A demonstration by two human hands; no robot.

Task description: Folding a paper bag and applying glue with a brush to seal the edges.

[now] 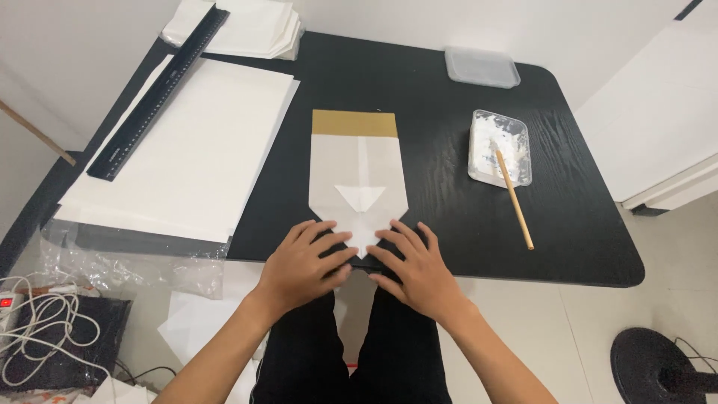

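folded white paper piece (pixel 359 187) lies flat on the black table (pixel 449 247), its pointed lower end at the near table edge, directly in front of me, its gold-brown strip (pixel 354 123) at the far end. my left hand (pixel 303 265) and right hand (pixel 417 265) rest palm-down on either side of the point, fingers spread and flat, fingertips pressing the angled lower folds. neither hand pinches anything.

handling judgement: the sheet looks thin, light and limp, easily creased or shifted by a careless push. it should slide readily on the smooth tabletop, so flat pressure near the fold lines holds it better than a grip. for lifting, take it by the long side edges, away from the folded point.

edges and room: the point sits at the table's near edge, so there is little margin toward me. to my left, just beside the piece, lies a stack of large white sheets (pixel 187 150) with a black ruler (pixel 161 90) lying diagonally across it; clear plastic wrap (pixel 134 258) overhangs the near edge. to the right, bare table separates the piece from a clear tray holding white paste (pixel 499 147), with a wooden stick (pixel 514 196) resting in it. farther back stand a lidded clear box (pixel 482 67) and another white paper pile (pixel 247 30). open room is mainly right of the piece and beyond the gold-brown strip.
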